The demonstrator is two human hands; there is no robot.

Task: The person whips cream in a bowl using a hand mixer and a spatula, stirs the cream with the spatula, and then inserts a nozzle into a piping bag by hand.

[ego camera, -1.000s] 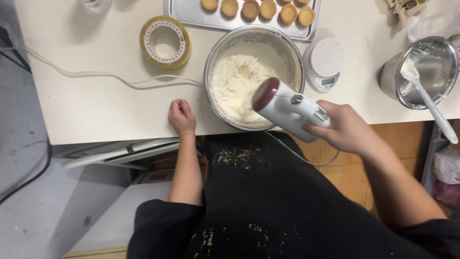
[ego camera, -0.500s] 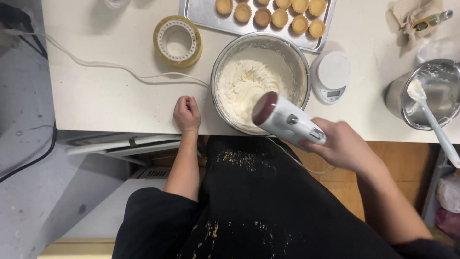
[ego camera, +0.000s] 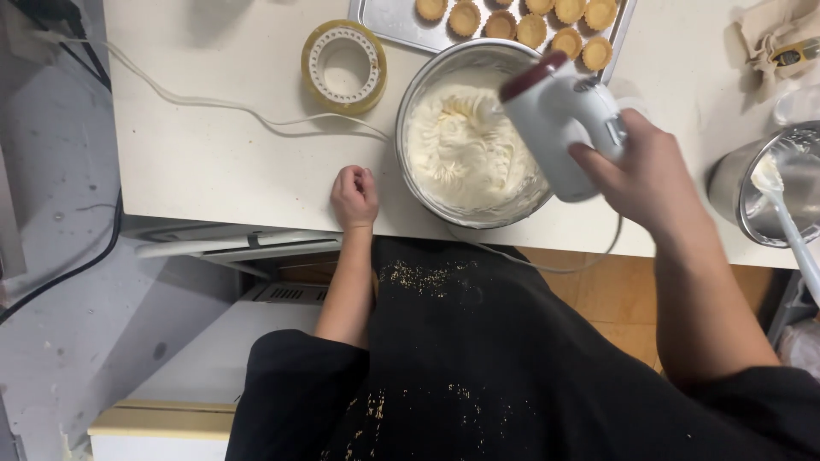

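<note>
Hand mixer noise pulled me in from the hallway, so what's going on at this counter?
A person in a black apron holds a white hand mixer in the right hand, over a metal bowl of whipped white cream. The left hand rests as a loose fist on the white counter edge beside the bowl. A tray of small tart shells lies behind the bowl.

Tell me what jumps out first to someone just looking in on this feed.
The white hand mixer gripped in the right hand stands out, held over the steel bowl of pale whipped cream at the table's near edge. Just left of the bowl, the left hand rests curled on the tabletop. Behind it, a tray holds small tart shells.
</note>
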